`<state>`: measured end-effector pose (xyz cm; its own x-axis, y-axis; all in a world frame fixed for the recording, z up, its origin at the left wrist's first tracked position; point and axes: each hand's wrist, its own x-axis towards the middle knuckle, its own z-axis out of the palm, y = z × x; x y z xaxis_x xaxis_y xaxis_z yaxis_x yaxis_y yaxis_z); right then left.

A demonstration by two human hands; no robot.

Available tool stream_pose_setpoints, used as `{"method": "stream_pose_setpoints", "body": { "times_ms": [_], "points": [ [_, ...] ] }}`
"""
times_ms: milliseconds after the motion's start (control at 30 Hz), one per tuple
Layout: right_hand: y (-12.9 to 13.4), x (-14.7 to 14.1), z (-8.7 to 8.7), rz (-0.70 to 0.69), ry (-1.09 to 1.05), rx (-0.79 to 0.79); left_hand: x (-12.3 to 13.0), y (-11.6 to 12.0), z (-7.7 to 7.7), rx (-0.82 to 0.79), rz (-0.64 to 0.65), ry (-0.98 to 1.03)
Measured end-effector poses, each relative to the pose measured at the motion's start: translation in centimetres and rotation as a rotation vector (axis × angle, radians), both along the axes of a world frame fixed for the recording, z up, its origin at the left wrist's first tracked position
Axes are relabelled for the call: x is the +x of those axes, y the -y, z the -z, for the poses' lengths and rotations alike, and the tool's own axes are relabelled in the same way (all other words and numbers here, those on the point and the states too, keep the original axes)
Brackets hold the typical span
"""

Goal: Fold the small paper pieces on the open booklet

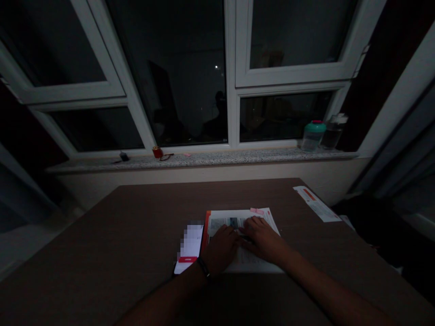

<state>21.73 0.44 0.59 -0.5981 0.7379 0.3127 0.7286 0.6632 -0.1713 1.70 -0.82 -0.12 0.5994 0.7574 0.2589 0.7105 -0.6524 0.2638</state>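
A printed page or booklet (261,267) with an orange left edge lies on the brown table, a pink slip at its top edge. My left hand (220,249), with a dark band at the wrist, rests on its left part, fingers curled. My right hand (263,237) lies over the middle, its fingers bent towards the left hand. A small dark object (246,237) shows between the hands; what it is and which fingers grip it is too dim to tell. Left of the page, a lit phone (192,242) lies beside my left wrist.
A white paper strip (317,203) with an orange patch lies at the table's (152,203) right edge. On the windowsill (210,158) stand a teal-lidded bottle (313,136), a clear bottle (333,131), a small red item (157,152) and a small dark item (124,156).
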Motion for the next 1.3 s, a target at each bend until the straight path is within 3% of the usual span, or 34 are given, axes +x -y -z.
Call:
{"method": "stream_pose_setpoints", "body": {
  "times_ms": [500, 767, 1300],
  "points": [
    [-0.4, 0.0, 0.6, -0.076, -0.147, -0.103, -0.3, -0.7, 0.0, -0.024, -0.033, 0.110],
    [-1.5, -0.9, 1.3, 0.009, -0.293, -0.145, -0.1, -1.6, 0.6, -0.114, -0.142, 0.209],
    [-1.3, -0.3, 1.3, -0.008, -0.294, -0.156, -0.4, -1.6, 0.3, -0.136, -0.122, 0.208]
  ]
}}
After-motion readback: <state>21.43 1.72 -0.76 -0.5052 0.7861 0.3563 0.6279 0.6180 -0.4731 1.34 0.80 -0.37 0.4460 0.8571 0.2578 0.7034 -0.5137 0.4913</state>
